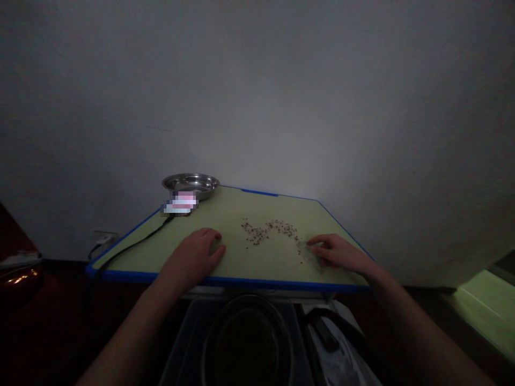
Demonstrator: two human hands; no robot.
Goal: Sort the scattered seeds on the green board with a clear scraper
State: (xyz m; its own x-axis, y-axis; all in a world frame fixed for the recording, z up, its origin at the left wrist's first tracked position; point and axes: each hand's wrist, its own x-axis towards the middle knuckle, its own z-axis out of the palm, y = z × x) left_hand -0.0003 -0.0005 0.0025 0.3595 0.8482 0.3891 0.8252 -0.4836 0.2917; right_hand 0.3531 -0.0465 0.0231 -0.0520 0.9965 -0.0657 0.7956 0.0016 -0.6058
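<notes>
Small dark reddish and pale grains [277, 227] lie scattered in a curved band on the pale yellow-green table [225, 265]. My right hand [338, 251] is closed at the right end of this band. Its fingers pinch a clear, thin piece of plastic [310, 258] that looks like a small bag and lies against the tabletop; a few grains are beside it. To the left of the grains, my left hand [195, 254] rests on the table near its front edge. Its fingers are loosely curved, the thumb stands apart, and I see nothing held in it.
A shiny metal basin [191, 185] stands at the back left. In front of it, a blurred-out bright object [181, 203] has a black cable [139, 244] running off the table. Below the blue front edge sit a dark round pan-like vessel [247, 343] and whitish plastic [348, 354].
</notes>
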